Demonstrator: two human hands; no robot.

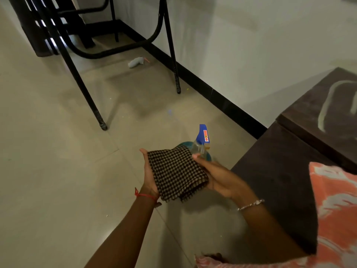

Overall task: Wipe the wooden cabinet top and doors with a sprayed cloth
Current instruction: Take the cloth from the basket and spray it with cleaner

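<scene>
A folded brown-and-black checked cloth (176,174) lies in the palm of my left hand (149,175), which cups it from below and from the left. My right hand (218,177) presses flat against the cloth's right edge, thumb on top. Just beyond my right fingertips a clear spray bottle (201,141) with a blue trigger head stands upright; I cannot tell whether my fingers touch it. The dark wooden cabinet (280,171) stands at the right against the wall, and its top (316,120) shows pale dusty streaks.
A teal round object (207,156) on the tiled floor peeks out behind the cloth and bottle. Black metal legs of a stand (174,60) are at the back left, with a small grey item (136,62) lying between them. A black skirting runs along the white wall.
</scene>
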